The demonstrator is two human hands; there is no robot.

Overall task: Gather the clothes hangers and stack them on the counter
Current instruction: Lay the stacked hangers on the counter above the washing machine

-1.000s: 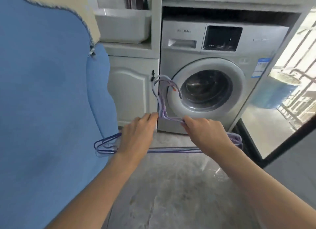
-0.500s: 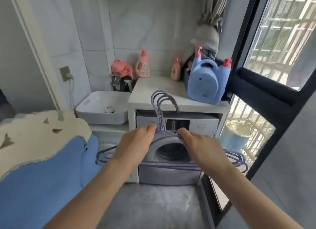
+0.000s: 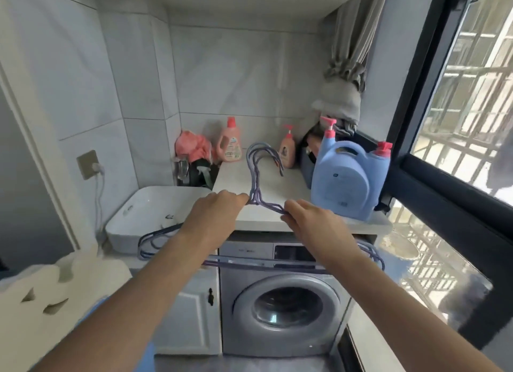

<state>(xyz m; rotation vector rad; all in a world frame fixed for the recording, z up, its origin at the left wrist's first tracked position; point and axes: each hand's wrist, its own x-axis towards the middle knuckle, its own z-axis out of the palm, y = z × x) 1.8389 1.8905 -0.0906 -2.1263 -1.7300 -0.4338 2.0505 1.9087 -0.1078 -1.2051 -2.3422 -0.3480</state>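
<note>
A bundle of purple clothes hangers point(image 3: 256, 174) is held in front of me at counter height, hooks pointing up. My left hand point(image 3: 215, 216) grips the left shoulder of the bundle just beside the necks. My right hand point(image 3: 311, 221) grips the right shoulder. The hangers' bottom bar runs below both wrists, in front of the washing machine point(image 3: 280, 308). The white counter point(image 3: 283, 183) lies just beyond the hands, on top of the machine.
On the counter stand a large blue detergent jug point(image 3: 347, 177), a pink bottle point(image 3: 230, 144) and a small pump bottle point(image 3: 287, 147). A white basin point(image 3: 150, 213) sits to the left. A black-framed window point(image 3: 444, 155) is to the right. Blue and cream fabric point(image 3: 55, 296) fills the lower left.
The view has risen from the washing machine door to the counter top, and I stand closer. Both hands have lifted the hangers up to counter height with the same grip.
</note>
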